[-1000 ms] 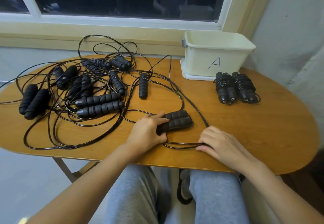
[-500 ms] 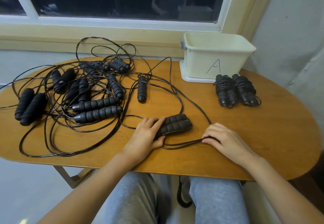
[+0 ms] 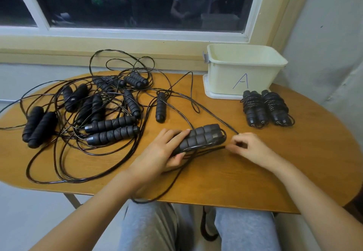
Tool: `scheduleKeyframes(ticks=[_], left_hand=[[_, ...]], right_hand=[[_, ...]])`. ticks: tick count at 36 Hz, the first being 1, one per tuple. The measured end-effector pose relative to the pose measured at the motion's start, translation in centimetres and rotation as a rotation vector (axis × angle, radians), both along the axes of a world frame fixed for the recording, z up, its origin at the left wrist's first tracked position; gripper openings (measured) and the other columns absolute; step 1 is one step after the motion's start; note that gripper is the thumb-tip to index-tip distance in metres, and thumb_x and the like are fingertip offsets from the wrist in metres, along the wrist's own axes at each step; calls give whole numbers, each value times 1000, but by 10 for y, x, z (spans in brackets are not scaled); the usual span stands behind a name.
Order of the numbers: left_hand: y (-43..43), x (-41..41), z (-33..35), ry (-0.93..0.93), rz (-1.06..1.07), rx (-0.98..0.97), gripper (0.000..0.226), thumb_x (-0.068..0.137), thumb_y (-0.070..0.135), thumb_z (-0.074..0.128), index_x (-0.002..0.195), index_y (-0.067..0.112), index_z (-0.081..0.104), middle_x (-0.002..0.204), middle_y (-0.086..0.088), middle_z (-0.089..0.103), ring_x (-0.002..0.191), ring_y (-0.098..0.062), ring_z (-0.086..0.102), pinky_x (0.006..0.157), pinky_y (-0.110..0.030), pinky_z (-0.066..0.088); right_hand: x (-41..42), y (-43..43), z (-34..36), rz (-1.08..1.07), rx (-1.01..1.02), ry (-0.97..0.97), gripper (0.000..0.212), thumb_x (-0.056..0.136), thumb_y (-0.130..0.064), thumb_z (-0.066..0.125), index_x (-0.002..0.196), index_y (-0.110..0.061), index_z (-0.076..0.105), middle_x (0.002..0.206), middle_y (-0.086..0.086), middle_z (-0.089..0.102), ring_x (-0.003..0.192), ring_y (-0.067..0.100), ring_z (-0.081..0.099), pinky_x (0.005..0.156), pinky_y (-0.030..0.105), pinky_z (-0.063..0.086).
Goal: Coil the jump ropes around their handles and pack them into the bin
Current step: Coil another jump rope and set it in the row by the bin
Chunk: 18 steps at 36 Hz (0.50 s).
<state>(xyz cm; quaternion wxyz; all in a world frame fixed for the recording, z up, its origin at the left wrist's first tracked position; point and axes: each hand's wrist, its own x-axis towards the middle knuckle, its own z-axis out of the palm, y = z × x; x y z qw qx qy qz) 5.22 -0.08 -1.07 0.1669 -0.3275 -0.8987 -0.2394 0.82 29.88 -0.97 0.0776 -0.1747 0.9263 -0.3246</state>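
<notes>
The left hand (image 3: 161, 152) gripped the paired handles (image 3: 200, 137) on the table (image 3: 294, 162) near its front edge while the right hand (image 3: 247, 148) pinched the cord (image 3: 208, 150) just beside them; winding seemed best served by steady tension and snug, side-by-side turns.

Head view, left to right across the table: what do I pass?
Tangled loose ropes → left hand → handle pair it grips → right hand pinching the cord → two coiled ropes.
</notes>
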Motion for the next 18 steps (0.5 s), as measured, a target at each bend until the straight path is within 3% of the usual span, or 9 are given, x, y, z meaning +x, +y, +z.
scheduleKeyframes(ticks=[3,5,8,10,13,16,18], left_hand=[[3,0,12,140,-92,-91,58,94,35,50,144,7,39,129,-12,55,114,-20,46,99,-28,41],[10,2,20,259,-139,-267,58,95,36,50,142,6,39,128,-13,58,112,-23,49,92,-34,49],[19,3,22,399,-115,-506,58,93,39,52,137,3,45,121,-13,63,103,-26,56,78,-35,52],[23,3,25,381,-31,-531,61,89,40,55,135,1,43,115,-13,65,96,-26,59,71,-35,53],[23,-3,29,329,87,-488,56,86,40,53,125,2,46,99,-11,68,86,-25,62,60,-34,53],[23,-11,30,297,164,-494,46,89,42,44,112,3,52,88,-10,66,78,-25,61,54,-33,50],[24,-15,30,270,224,-494,45,85,39,61,110,4,48,84,-10,65,75,-26,60,51,-34,48]], right_hand=[[-13,-7,18,14,-116,-138,26,95,-21,61,69,-21,63,68,-24,66,72,-11,59,86,34,40],[-24,-14,31,-9,-143,-175,28,95,-29,61,69,-18,65,74,-23,68,84,-12,59,96,32,37],[-41,-29,51,-57,-132,-202,32,92,-40,63,72,-16,68,89,-13,68,101,7,58,107,37,32],[-41,-38,65,-88,-149,-204,32,92,-39,65,70,-16,68,70,-17,65,86,6,57,105,38,36],[-29,-52,88,-126,-237,-177,30,93,-36,66,71,-15,68,43,-20,52,54,-7,49,84,30,42],[-8,-70,102,-108,-255,-123,27,93,-34,66,74,-16,73,59,-15,63,71,3,58,86,31,44],[8,-82,104,-69,-199,-82,30,96,-32,62,68,-23,70,62,-9,63,79,14,63,92,34,45]])
